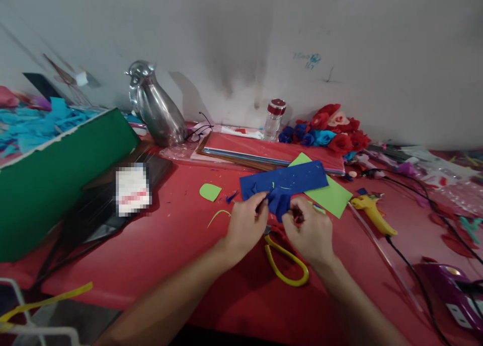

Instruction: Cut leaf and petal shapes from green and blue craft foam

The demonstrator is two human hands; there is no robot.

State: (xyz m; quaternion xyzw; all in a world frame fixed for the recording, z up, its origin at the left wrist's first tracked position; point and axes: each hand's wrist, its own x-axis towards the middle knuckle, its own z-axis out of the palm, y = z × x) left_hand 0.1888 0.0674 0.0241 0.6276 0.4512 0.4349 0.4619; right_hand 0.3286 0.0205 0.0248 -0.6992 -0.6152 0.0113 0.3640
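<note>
Between my two hands is a small piece of dark blue paper, folded or crumpled. My left hand pinches its left side, and my right hand pinches its right side. Just beyond lies a flat blue strip, partly over a light green sheet. Scissors with yellow-edged handles rest on the red table below and between my hands; their blades are mostly hidden. A cut green piece with one rounded end lies to the left.
A yellow glue gun with a black cord lies right, near a purple device. Behind are stacked sheets, paper flowers, a glass jar and a metal jug. A green box stands left.
</note>
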